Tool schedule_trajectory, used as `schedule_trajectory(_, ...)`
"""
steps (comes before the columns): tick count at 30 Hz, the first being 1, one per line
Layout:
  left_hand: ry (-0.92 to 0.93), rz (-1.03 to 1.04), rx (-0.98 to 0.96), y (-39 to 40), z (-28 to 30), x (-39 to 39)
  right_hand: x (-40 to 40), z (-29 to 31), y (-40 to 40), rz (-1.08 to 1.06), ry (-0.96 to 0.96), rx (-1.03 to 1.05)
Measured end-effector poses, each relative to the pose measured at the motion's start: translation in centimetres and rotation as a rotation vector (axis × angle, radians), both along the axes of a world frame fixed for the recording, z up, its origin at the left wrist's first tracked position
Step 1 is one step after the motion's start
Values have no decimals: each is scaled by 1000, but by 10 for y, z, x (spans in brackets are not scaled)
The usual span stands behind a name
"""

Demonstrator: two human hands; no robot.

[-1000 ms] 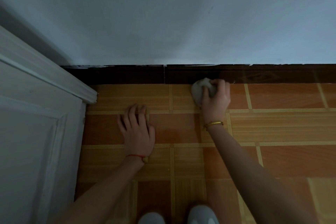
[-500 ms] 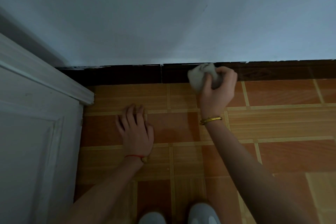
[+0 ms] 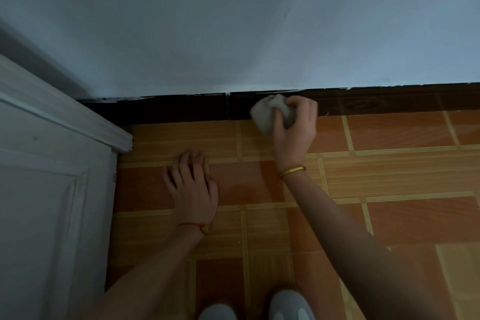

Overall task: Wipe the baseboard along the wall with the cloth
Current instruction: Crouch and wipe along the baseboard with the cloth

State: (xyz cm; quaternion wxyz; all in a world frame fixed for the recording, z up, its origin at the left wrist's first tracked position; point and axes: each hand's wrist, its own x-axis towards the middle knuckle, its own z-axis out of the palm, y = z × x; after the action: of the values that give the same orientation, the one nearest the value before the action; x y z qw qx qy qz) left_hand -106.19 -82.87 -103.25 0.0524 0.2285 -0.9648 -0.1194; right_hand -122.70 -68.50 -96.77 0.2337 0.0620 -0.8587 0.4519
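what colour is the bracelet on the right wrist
Gold: a thin metal bracelet on the right wrist, just below the right hand. Seen in the head view.

A floor (image 3: 389,176) of glossy orange-brown wood-grain tiles, divided by pale yellow striped bands, ran up to a dark brown baseboard (image 3: 168,109) at the foot of the wall. A left hand (image 3: 193,189) rested flat on the tiles, fingers spread. The toes of two pale grey shoes (image 3: 288,305) stood at the near edge.
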Motion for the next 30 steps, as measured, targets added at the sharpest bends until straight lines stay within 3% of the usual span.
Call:
schedule_trajectory(3, -4, 1, -3, 0, 0, 0, -7, 2, 23, -218, -43, -109)
schedule_trajectory(5, -2, 7, -1, 1, 1, -1, -9, 2, 25, -224, -55, -123)
schedule_trajectory(8, -6, 13, -5, 2, 1, -1, -1, 0, 3, -104, -29, -83)
schedule_trajectory(12, -1, 7, -27, 0, 1, -1, 23, -2, -58, 245, -44, 51)
schedule_trajectory(14, 9, 10, -32, 1, 0, -1, 26, -2, -72, 272, -53, 45)
schedule_trajectory(18, 9, 9, -16, 1, 0, -2, 16, 2, -44, 154, 15, -7)
schedule_trajectory(23, -23, 14, -7, 1, 1, -1, -3, 1, 4, -204, 4, -157)
schedule_trajectory(26, -30, 15, 5, 0, 0, -1, -2, 1, -2, -191, -2, -177)
schedule_trajectory(30, -15, 14, -2, 1, 0, -1, 9, -9, -24, 24, -43, -42)
